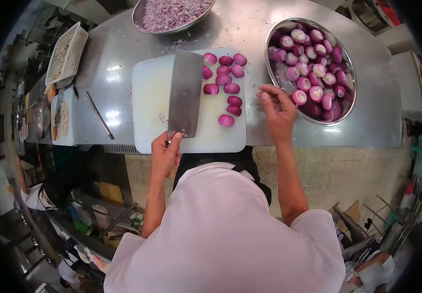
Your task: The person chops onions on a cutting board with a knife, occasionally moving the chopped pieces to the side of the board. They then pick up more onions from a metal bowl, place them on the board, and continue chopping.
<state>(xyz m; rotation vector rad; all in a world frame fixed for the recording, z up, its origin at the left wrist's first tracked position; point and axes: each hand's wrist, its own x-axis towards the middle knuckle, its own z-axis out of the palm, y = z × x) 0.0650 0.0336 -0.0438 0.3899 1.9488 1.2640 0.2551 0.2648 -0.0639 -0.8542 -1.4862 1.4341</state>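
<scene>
My left hand (166, 152) is closed round the handle of a broad cleaver (183, 97), whose grey blade stretches over the white cutting board (148, 105). Right of the blade, several peeled red onion halves (231, 88) lie in rough rows on the board. My right hand (278, 106) hovers between the board and a steel bowl (275, 80); its fingers are loosely bent and apart, with nothing visible in them. Whole peeled red onions (316, 92) fill much of that bowl.
A second steel bowl (140, 24) of chopped red onion (174, 13) stands at the back. To the left are a white plastic basket (76, 56), a thin dark rod (99, 115) and another small board (70, 132) with food pieces. Other people are partly visible at the lower edges.
</scene>
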